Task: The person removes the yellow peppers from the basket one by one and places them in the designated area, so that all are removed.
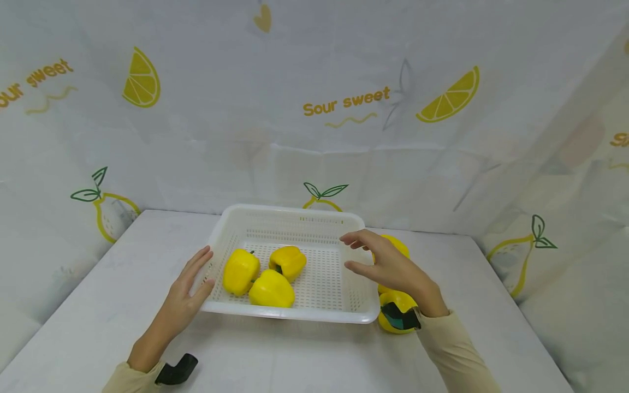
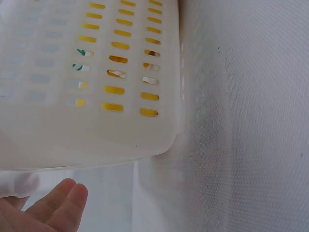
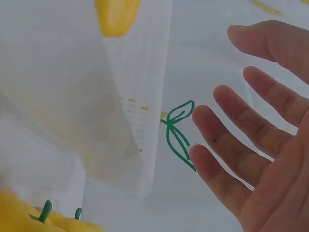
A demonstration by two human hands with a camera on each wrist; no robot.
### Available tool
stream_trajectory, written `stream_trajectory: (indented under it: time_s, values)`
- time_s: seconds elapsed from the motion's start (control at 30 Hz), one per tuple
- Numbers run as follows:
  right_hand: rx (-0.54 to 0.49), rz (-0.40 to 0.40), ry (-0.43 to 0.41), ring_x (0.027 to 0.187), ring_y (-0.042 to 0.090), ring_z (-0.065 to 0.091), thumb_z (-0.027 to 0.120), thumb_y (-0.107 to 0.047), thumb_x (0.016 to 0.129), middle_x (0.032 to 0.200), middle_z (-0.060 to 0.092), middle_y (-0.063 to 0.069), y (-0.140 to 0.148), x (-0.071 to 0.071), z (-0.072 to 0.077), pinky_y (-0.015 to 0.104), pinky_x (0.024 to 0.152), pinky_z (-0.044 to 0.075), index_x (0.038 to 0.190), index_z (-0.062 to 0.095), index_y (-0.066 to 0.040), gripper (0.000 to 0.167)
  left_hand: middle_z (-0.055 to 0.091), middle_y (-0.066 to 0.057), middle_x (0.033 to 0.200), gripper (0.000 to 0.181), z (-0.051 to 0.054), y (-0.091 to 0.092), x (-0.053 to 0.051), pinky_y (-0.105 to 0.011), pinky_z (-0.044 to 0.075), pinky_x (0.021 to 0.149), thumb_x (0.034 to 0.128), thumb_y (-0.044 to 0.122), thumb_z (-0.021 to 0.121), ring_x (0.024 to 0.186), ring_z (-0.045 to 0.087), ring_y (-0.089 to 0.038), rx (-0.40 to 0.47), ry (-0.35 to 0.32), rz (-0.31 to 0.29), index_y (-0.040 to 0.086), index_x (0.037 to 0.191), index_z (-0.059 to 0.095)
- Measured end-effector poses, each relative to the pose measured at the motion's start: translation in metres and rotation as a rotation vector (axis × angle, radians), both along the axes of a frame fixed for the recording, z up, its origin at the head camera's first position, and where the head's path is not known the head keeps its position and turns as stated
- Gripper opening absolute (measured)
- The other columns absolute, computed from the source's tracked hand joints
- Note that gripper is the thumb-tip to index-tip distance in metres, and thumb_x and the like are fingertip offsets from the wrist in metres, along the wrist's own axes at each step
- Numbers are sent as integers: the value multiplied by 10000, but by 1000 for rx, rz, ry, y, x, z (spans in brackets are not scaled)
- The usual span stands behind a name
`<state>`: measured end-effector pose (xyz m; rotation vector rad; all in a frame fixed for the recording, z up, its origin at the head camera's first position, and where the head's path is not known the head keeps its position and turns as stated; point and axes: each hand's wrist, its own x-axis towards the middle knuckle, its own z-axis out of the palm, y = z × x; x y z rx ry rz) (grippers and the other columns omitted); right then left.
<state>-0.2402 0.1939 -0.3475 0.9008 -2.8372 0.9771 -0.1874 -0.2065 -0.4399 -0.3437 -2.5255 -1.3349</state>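
Observation:
A white perforated basket (image 1: pixel 321 314) holds three yellow peppers: one at the left (image 1: pixel 241 272), one at the front (image 1: pixel 272 289) and one behind them (image 1: pixel 287 262). My left hand (image 1: pixel 179 303) is at the basket's left side, fingers extended along its rim; in the left wrist view its fingertips (image 2: pixel 77 191) show beside the basket wall (image 2: pixel 87 135). Over the basket's right rim, my right hand (image 1: pixel 388 262) hovers with spread, slightly bent fingers and nothing in it. The right wrist view shows that hand (image 3: pixel 256 140) apart from the basket (image 3: pixel 145 164).
More yellow peppers (image 1: pixel 400 300) lie on the table right of the basket, partly hidden under my right hand and wrist; some (image 3: pixel 19 212) show low in the right wrist view. A white curtain with lemon prints (image 1: pixel 221 136) hangs behind the white table (image 1: pixel 304 360).

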Motion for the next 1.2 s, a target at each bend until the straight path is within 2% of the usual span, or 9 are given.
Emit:
stream_trajectory:
  time_s: [0.17,0.37,0.6,0.83,1.2]
  values:
    - [-17,12,-14,1176,283,599,723,-187,901,1348,601,91,-7,-5,2,523,1007,492,1333,553,-102,472,254,-150,1629,576,0,0,0,-17,127,1070,970,101,563,1475,252,-447,1,10,-1,57,1513,376]
    - [-38,42,-25,1179,277,598,720,-168,899,1341,601,89,-16,-7,4,505,1028,485,1330,553,-96,467,261,-159,1624,573,0,0,0,-10,126,1068,966,87,563,1467,259,-456,-4,22,3,46,1507,381]
    - [-37,64,-54,1204,334,585,712,-162,906,1335,594,116,-27,-14,2,499,1029,492,1341,544,-78,473,262,-150,1625,572,-1,0,0,-22,136,1095,967,94,563,1469,264,-449,-9,20,9,50,1508,382]
    - [-4,93,-46,1185,333,588,709,-161,907,1314,610,109,-41,-22,0,517,1037,481,1336,548,-80,466,262,-151,1625,573,-1,1,0,32,121,1029,967,89,561,1461,266,-462,-4,25,4,39,1508,376]
    - [74,136,-54,1188,279,591,707,-144,905,1330,611,100,-64,-34,-6,424,1034,502,1339,547,-53,471,268,-145,1624,566,-1,1,0,30,121,1032,971,104,555,1459,263,-455,2,23,8,41,1506,381]
